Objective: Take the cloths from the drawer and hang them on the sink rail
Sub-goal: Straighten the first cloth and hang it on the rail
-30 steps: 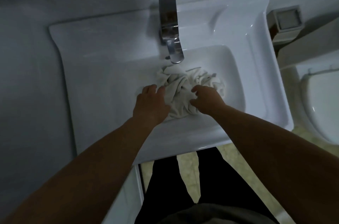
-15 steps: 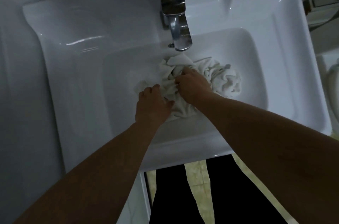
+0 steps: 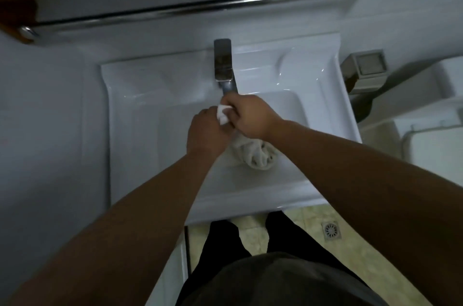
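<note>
Closest to the person, the front edge of the sink (image 3: 250,208) is just past their legs. Over the sink bowl, a white cloth (image 3: 258,155) hangs down in a bunched roll. The left hand (image 3: 205,134) and the right hand (image 3: 250,115) are side by side, just in front of the tap (image 3: 223,65). Both have their fingers curled tight around the top of the cloth, and a small white bit pokes out between them. The cloth is lifted up, with its low end near the bottom of the bowl.

Past the tap, well behind the sink, is the shiny rail (image 3: 213,4). Nothing hangs on it.

So the cloth looks to be out of the drawer, but no hanging is done yet. The drawer is not in sight, so I cannot tell if more cloths are left. The cloth needs to go up over the tap and onto the rail.
</note>
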Tool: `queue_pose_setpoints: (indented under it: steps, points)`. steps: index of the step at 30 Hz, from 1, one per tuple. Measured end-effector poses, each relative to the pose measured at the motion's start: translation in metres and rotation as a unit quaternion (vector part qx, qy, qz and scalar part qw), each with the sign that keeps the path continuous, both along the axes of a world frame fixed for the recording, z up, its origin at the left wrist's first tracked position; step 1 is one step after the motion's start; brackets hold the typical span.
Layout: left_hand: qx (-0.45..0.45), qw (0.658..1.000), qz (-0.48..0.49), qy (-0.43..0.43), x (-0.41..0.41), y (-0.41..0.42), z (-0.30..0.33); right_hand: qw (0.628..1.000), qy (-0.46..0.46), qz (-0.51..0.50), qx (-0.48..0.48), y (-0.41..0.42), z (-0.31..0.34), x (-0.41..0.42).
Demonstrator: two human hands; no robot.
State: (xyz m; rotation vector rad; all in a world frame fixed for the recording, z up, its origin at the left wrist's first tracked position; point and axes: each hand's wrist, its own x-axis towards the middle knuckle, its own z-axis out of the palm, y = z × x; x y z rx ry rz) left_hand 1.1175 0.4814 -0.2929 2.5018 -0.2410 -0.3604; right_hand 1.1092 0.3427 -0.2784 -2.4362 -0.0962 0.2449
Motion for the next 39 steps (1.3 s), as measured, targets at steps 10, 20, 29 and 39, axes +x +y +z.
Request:
queue_pose_setpoints:
  steps: [10, 20, 29, 39]
  points:
    - [0.023, 0.998, -0.022, -0.056, 0.046, -0.012, 0.117, 0.998, -0.039, 0.037, 0.044, -0.032, 0.122, 0.044]
    - [-0.14, 0.989, -0.033, -0.033, 0.061, -0.021, 0.188, 0.994, -0.021, 0.05, 0.092, -0.043, 0.186, 0.071]
    - [-0.058, 0.994, -0.017, -0.093, 0.08, -0.028, 0.231, 0.957, -0.001, -0.115, 0.265, -0.047, 0.203, 0.08]
    - [-0.218, 0.966, 0.115, 0.08, 0.095, -0.037, 0.248, 0.965, -0.246, -0.076, 0.046, -0.03, 0.159, 0.043]
